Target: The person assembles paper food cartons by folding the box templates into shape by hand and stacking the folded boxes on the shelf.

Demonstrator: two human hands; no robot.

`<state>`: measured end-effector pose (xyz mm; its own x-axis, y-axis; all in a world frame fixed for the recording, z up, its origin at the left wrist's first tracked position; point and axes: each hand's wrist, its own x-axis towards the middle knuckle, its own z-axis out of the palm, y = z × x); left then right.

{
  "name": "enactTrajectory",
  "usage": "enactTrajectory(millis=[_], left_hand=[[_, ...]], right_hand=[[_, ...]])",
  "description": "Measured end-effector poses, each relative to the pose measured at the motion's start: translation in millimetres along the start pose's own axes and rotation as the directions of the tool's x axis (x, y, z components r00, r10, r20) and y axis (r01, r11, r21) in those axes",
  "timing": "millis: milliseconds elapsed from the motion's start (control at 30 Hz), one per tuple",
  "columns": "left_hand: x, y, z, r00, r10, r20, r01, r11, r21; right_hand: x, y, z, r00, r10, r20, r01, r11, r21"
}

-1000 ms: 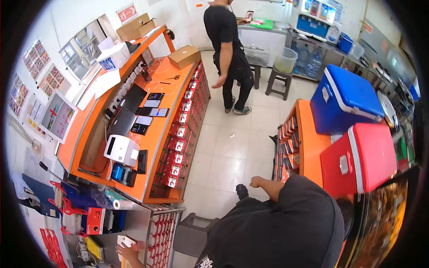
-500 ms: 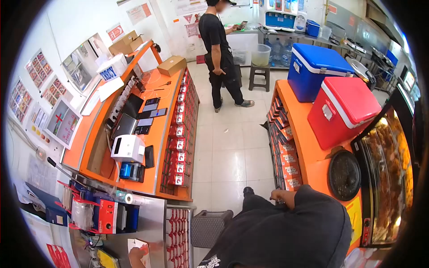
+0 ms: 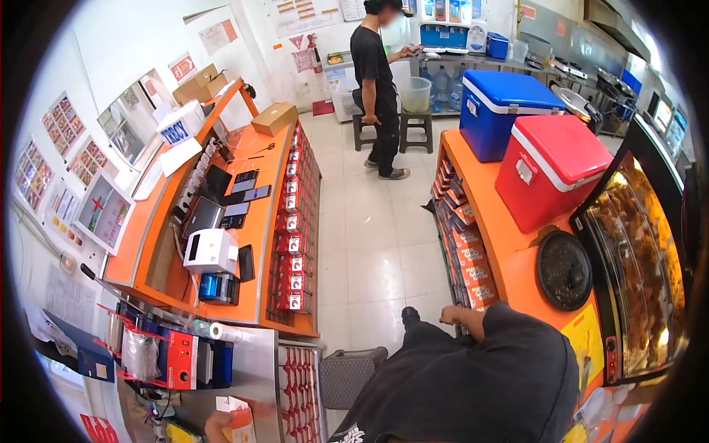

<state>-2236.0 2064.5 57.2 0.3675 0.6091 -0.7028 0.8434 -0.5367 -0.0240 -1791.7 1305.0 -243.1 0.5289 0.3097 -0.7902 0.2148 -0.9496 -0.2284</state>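
White first-aid cabinet (image 3: pixel 102 212) with a red cross hangs on the left wall. Near left, a red-fronted machine (image 3: pixel 179 359) stands on a steel counter (image 3: pixel 257 353). Beyond it, an orange counter (image 3: pixel 258 295) carries a white label printer (image 3: pixel 212 251), several phones (image 3: pixel 257 193) and, at the far end, a cardboard box (image 3: pixel 275 118). At the near edge of the view, the wearer's left hand (image 3: pixel 217 427) touches a white-and-orange paper carton (image 3: pixel 241 419) on the steel counter; its fingers are mostly cut off, so I cannot tell whether they grip. Just right of that counter is a grey stool (image 3: pixel 353 378). Far off in the middle, a person in black (image 3: pixel 375 81) stands side-on, one arm bent forward. The wearer's right hand (image 3: pixel 448 315) is curled narrow, with nothing visible in it, beside orange boxes (image 3: pixel 473 258) stacked on a shelf. Above them, on the right-hand orange counter, sit a blue cooler (image 3: pixel 491 122), then a red cooler (image 3: pixel 546 173), a round black tray (image 3: pixel 563 269), a yellow board (image 3: pixel 582 340) and, farthest right, a lit glass display case (image 3: pixel 639 258) of food.
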Motion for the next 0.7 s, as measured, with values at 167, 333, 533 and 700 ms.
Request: enactTrajectory(millis=[167,333,533,700], left_hand=[[2.8,-22.3,-16.7,0.999,0.014,-0.053,-0.004,0.985,0.173],[17.0,-97.2,-32.0,0.829,0.013,-0.56,0.083,0.986,0.145],[-41.5,-143.2,-29.5,0.465,-0.039,-0.884,-0.021,0.998,-0.055],[-145.6,-145.1,-49.5,0.48,-0.267,-0.835,0.076,0.962,-0.264]], right_hand=[[6.9,-1.6,7.8,0.999,0.004,-0.049,-0.006,0.999,-0.043],[7.2,-2.6,9.7,0.994,0.011,-0.109,-0.017,0.998,-0.053],[25.3,-0.2,-4.1,0.982,-0.177,-0.068,0.166,0.977,-0.135],[21.4,-15.6,-10.1,0.969,-0.242,0.049,0.244,0.97,-0.027]])
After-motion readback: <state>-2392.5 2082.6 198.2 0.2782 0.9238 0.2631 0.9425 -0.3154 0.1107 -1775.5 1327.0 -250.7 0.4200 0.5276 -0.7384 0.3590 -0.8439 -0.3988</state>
